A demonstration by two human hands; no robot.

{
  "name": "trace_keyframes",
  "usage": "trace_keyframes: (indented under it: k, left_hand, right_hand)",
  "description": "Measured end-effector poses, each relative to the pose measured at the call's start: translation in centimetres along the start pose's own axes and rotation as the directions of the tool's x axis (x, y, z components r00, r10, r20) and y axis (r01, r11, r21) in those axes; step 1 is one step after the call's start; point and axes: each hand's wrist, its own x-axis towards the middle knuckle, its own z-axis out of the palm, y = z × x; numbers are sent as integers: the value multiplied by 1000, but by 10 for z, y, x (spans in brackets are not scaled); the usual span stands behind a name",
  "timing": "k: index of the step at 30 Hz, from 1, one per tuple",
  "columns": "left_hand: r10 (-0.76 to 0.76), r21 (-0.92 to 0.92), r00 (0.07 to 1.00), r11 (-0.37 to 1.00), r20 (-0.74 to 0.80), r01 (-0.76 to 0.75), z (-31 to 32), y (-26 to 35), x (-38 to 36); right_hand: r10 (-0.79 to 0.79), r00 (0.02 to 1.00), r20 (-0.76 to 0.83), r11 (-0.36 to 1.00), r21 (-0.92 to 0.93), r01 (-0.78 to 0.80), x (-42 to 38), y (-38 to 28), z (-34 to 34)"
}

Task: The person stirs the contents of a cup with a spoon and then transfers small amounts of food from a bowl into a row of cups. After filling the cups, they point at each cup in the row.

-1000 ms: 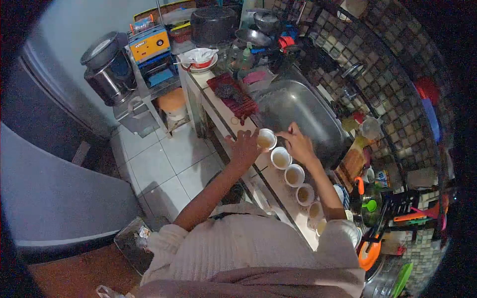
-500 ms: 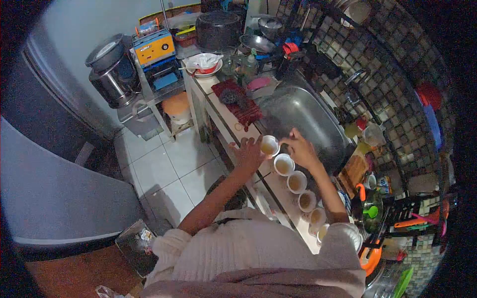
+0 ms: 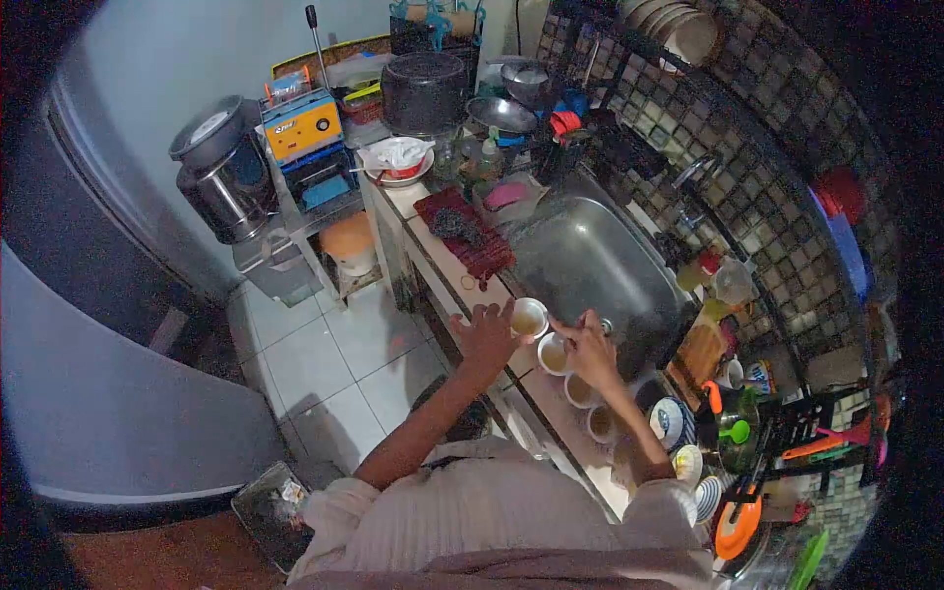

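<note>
A white cup (image 3: pixel 528 317) with pale brownish contents stands at the far end of a row on the counter. The fingers and thumb of my left hand (image 3: pixel 486 342) close around its left side. From the right, my right hand (image 3: pixel 593 356) reaches to the same cup's rim, its thumb and forefinger close together and the other fingers bent. Whatever is between those fingertips is too small to make out. Nearer my body come a second cup (image 3: pixel 553 355), a third cup (image 3: pixel 579 390) and more filled cups, partly hidden by my right forearm.
The steel sink (image 3: pixel 580 251) lies right of the cups. A dark red cloth (image 3: pixel 462 236) covers the counter beyond them, with a loose rubber band (image 3: pixel 467 282) nearby. Striped bowls (image 3: pixel 669 423) sit right of my forearm. A yellow cup-sealing machine (image 3: pixel 305 128) stands at the back left.
The view has shifted, so the cups appear lower and the bowls at right show more. Both hands stay at the far cup; my right hand now sits closer over the second cup.
</note>
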Motion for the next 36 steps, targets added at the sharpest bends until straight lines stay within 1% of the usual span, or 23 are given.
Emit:
trace_keyframes:
  k: [2, 3, 5, 7, 8, 9, 11, 13, 16, 18, 20, 21, 23, 24, 25, 26, 27, 28, 30, 31, 32, 34, 36]
  left_hand:
    - [-10, 8, 1000, 1000, 7, 10, -3, 1, 0]
    - [-20, 15, 1000, 1000, 14, 19, -4, 2, 0]
    - [-28, 25, 999, 999, 26, 27, -5, 2, 0]
    - [-31, 35, 999, 999, 34, 30, 0, 1, 1]
    - [4, 60, 996, 998, -92, 1, 10, -1, -1]
    - [43, 89, 975, 996, -218, -25, 11, -2, -2]
    - [35, 113, 982, 994, -185, -14, 13, -2, 0]
    - [24, 137, 989, 991, -148, -4, 9, 0, 0]
    - [24, 139, 984, 990, -174, 0, 8, 1, -2]
    - [61, 138, 970, 990, -235, -29, 11, -1, -2]
    - [59, 160, 976, 987, -208, -25, 7, 0, -2]
    - [54, 182, 982, 983, -181, -21, 4, 0, -2]
    - [58, 175, 979, 984, -194, -24, 13, -3, -1]
    - [63, 164, 976, 986, -208, -28, 15, -5, 0]
    - [73, 172, 975, 984, -209, -37, 14, -5, 0]
    - [73, 178, 977, 983, -199, -38, 13, -5, -1]
    - [74, 182, 979, 983, -187, -40, 13, -3, -1]
    - [85, 182, 979, 982, -183, -51, 13, -4, -1]
    - [93, 24, 977, 996, -191, -90, 15, -7, -1]
    - [109, 21, 977, 994, -185, -107, 17, -8, 0]
    - [115, 42, 973, 993, -202, -109, 22, -9, 1]
    - [136, 63, 969, 990, -208, -126, 30, -16, 3]
    - [158, -146, 961, 970, -228, -194, 36, -22, 7]
  right_hand:
    - [45, 995, 93, 998, -50, -41, -1, -4, -2]
    - [46, 995, 94, 998, -49, -41, -2, -3, 2]
    - [-67, 989, -130, 985, -168, 45, -6, -1, 13]
    - [-35, 994, -100, 993, -113, 23, -8, -8, 9]
    - [-3, 998, -65, 998, -57, -1, -11, -11, 8]
    - [0, 998, -64, 998, -56, -4, -12, -15, 6]
    - [40, 999, -27, 996, -73, -42, -12, -21, 4]
    - [32, 999, -24, 997, -66, -33, -12, -15, 16]
    - [17, 1000, -7, 999, -38, -18, -15, -19, 14]
    - [11, 1000, 8, 1000, -17, -11, -14, -20, 10]
    - [-92, 981, -172, 977, 173, 122, -11, -12, 6]
    - [-93, 980, -178, 977, 174, 124, -8, -1, 4]
    - [-195, 946, -259, 858, 422, 292, -3, 19, 6]
    - [-191, 945, -266, 856, 426, 292, -8, 10, -8]
    - [22, 999, -48, 661, 750, 22, -19, -5, -35]
    - [140, 962, 233, 331, 905, -268, -26, -12, -49]
    - [137, 957, 255, 275, 919, -284, -30, -4, -48]
    - [146, 957, 252, 269, 920, -283, -35, 3, -49]
    - [197, 974, 116, 193, 969, -154, -51, 12, -55]
    - [245, 969, 18, 282, 955, -89, -61, 20, -59]
    - [263, 965, 15, 278, 956, -90, -74, 26, -67]
    - [414, 882, -225, 433, 901, 27, -105, 31, -88]
    - [619, 719, -317, 484, 874, -32, -137, 29, -105]
